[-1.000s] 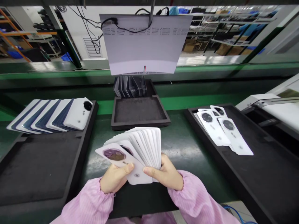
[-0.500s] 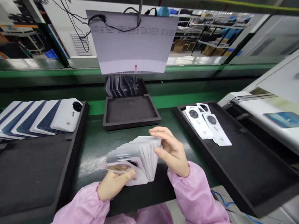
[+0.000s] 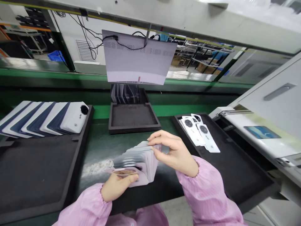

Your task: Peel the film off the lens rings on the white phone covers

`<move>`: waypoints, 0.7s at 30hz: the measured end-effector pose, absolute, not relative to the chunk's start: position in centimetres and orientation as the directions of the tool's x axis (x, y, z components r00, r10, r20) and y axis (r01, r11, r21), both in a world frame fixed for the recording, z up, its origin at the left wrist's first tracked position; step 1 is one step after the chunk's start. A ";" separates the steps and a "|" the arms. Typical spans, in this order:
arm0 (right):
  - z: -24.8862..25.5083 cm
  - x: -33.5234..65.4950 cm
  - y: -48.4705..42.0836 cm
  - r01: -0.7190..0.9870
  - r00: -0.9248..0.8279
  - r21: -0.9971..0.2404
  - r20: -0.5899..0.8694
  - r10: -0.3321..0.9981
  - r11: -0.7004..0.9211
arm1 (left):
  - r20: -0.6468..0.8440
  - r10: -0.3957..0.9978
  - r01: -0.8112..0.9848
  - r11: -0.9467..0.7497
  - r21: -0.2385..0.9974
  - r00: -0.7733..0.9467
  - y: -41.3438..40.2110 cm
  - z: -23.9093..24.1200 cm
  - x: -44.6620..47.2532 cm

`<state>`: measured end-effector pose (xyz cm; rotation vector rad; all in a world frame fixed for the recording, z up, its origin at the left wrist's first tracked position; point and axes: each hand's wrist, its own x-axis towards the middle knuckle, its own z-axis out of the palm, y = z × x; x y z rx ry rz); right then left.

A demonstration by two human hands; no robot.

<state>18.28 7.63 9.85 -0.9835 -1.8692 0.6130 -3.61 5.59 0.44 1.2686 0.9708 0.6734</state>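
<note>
A fanned stack of thin, pale phone back covers is held tilted above the green work surface. My left hand is closed around the stack's lower left end, its thumb lying on the front cover; the fingers behind are hidden. At the upper right end, my right hand pinches the edges of some covers between thumb and fingers. How many covers it grips I cannot tell. A brownish reflection shows around the camera opening of the front cover.
On the left, a black foam tray carries white phone back covers in leaning rows. A smaller black tray with dark sheets stands below the monitor. Several white covers lie in the right-hand tray, beside a white machine.
The camera view has tilted up and shifted. My right hand has slid slightly left over the stack's top edge, and its fingers are closer to the covers. My left hand keeps its hold.
</note>
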 end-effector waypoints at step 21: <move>10.6 17.1 10.2 0.420 -0.211 -0.736 0.489 0.846 0.531 | -0.188 0.892 -0.159 0.274 0.949 0.411 4.9 0.8 -3.1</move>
